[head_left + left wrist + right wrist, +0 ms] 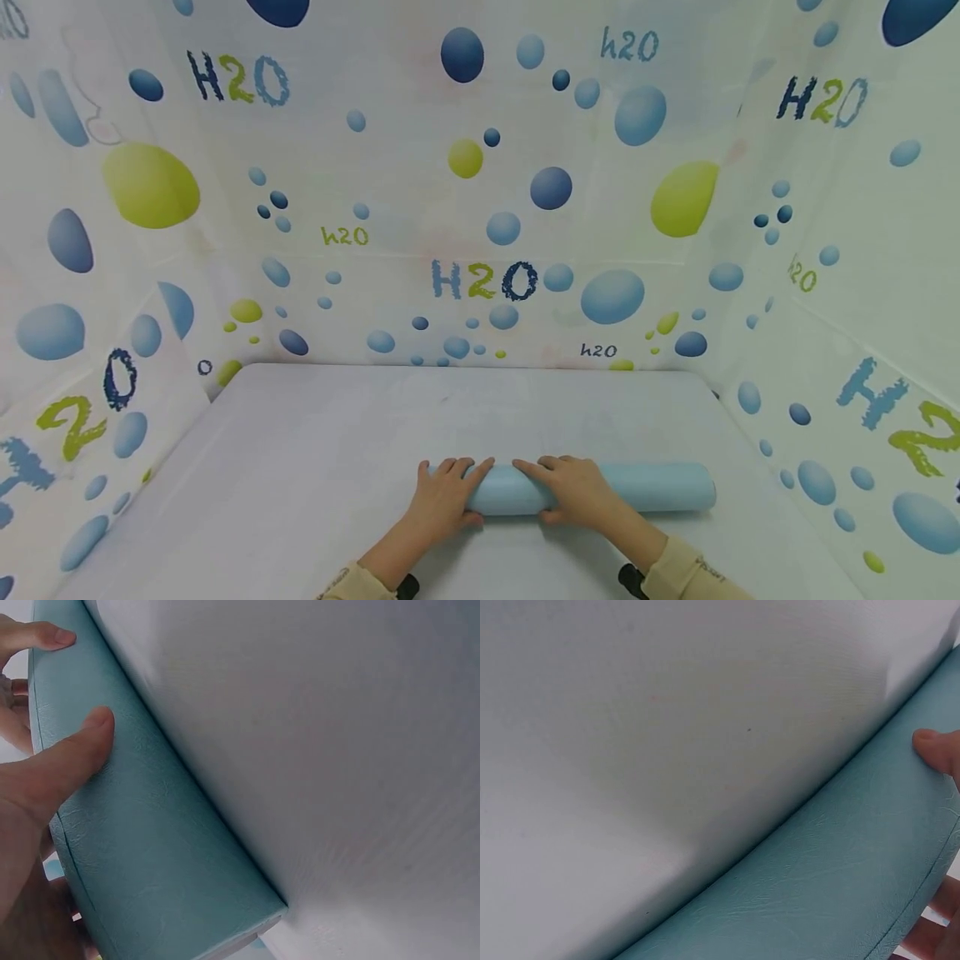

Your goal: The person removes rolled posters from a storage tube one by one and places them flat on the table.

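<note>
A light blue, leather-like roll (660, 487) lies crosswise on the white table. Near its left end my left hand (441, 498) grips it, thumb on the near side and fingers over the top. My right hand (577, 493) holds it around the middle in the same way, both hands a short gap apart. The left wrist view brings out the roll's creased surface (157, 840) and its end, with the left thumb (82, 754) pressed on it. In the right wrist view the right thumb (934, 750) rests on the roll, fingers partly hidden behind it.
The white tabletop (337, 433) stretches behind and to both sides of the roll. White sheeting (405, 175) printed with blue and green bubbles and H2O lettering walls in the back and sides. Dark straps (632, 578) sit by the wrists, below beige sleeves (686, 571).
</note>
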